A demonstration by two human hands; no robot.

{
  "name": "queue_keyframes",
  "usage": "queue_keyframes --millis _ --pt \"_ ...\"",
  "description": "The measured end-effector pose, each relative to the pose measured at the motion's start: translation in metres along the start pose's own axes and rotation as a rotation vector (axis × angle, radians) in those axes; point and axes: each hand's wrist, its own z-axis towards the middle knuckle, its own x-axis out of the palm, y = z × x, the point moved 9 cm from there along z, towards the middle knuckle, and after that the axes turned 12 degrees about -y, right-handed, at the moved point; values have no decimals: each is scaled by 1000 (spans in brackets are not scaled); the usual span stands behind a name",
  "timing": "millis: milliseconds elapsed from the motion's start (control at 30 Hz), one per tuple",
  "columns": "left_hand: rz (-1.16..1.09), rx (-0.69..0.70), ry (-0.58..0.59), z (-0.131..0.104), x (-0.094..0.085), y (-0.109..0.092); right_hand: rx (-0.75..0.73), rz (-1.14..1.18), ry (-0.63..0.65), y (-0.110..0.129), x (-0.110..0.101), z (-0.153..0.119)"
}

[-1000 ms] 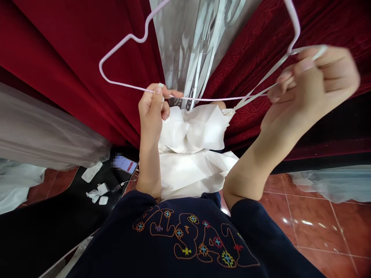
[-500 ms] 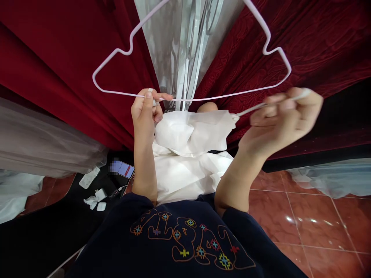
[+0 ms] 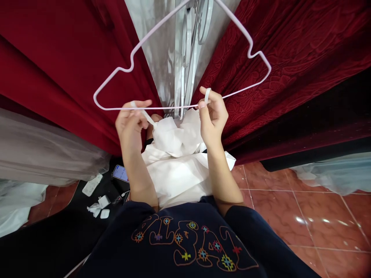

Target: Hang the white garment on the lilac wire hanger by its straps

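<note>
A pale pink hanger (image 3: pixel 162 108) lies across the view in front of me, its lower bar running past both hands. Fingers of my left hand (image 3: pixel 131 119) are closed on a narrow white strap (image 3: pixel 148 117) that leads down to white fabric (image 3: pixel 178 135). On the other side, my right hand (image 3: pixel 213 112) pinches another white strap (image 3: pixel 207 95), looped up over its index finger beside the bar. The white fabric hangs bunched between the hands, and more of it covers my lap.
Dark red curtains (image 3: pixel 87 58) flank a white metal frame (image 3: pixel 187 77). At lower left, a black surface (image 3: pixel 72 227) bears a phone (image 3: pixel 120 173), a white charger (image 3: pixel 103 201) and small white items. Red floor tiles (image 3: pixel 272 208) show at right.
My right hand has moved left and inward, close to the middle of the hanger's bar. My left hand has shifted slightly left and down. The hanger's right end has come inward.
</note>
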Motion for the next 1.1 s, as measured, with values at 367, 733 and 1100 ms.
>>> queue_keyframes --millis 367,733,1100 --pt "-53 591 -378 13 -71 -68 -35 -29 45 -1 13 1" --pt "395 425 217 41 38 -100 -38 -9 70 5 -6 3" --pt "-272 128 -439 31 -12 -2 -47 -51 82 16 0 -11"
